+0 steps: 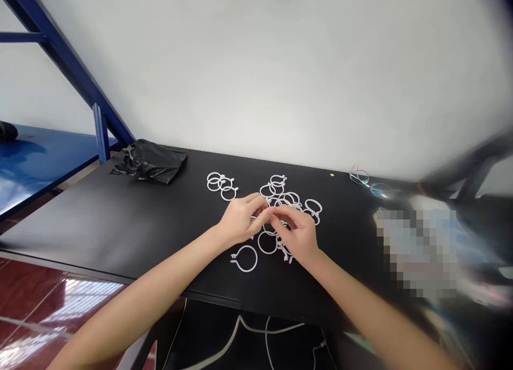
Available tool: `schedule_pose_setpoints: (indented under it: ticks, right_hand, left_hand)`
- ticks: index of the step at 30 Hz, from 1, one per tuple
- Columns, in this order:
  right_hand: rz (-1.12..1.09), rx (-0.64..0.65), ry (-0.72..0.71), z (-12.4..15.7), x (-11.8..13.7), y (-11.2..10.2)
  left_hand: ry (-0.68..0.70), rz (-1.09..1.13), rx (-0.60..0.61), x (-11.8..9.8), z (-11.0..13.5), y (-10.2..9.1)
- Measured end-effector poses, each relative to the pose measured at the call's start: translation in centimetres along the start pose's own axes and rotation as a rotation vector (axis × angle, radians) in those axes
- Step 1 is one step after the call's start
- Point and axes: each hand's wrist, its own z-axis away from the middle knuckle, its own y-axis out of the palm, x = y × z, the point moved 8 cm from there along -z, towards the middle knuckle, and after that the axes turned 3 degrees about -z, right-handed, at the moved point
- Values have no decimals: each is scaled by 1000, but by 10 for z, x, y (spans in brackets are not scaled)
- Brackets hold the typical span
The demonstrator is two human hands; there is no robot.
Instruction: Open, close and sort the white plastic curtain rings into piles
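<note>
Several white plastic rings (286,198) lie scattered on a black table (132,226). My left hand (240,220) and my right hand (298,234) meet over the middle of the pile, fingertips pinched together on a white ring (267,214) between them. One single ring (245,259) lies just below my left wrist. A small separate cluster of rings (221,184) sits to the upper left of my hands.
A crumpled black plastic bag (150,162) lies at the table's back left. A pair of glasses (366,182) rests at the back right by the white wall. A blue metal frame (68,65) and blue shelf stand left. White cables (256,332) hang under the table.
</note>
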Motion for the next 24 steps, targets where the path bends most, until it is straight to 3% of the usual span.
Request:
schedule_pose_setpoints:
  ticks: [3,9,16,21,24]
  right_hand:
    - [90,4,-15,-4,-4,-4]
    - [295,192,-243,0,4,11]
    - [379,448,-251,10,3,40]
    - [374,462,-244,10,2,46]
    - [249,355,-231,7,7,38]
  left_hand:
    - [-50,-88,84,21,-4,-1]
    - [-163,-318,159,62,-8,-17]
    - [-261,-522,193,90,-3,-23]
    - [-281,-602,172,100,-1,-26]
    - [-296,-649,61,95,-3,-36]
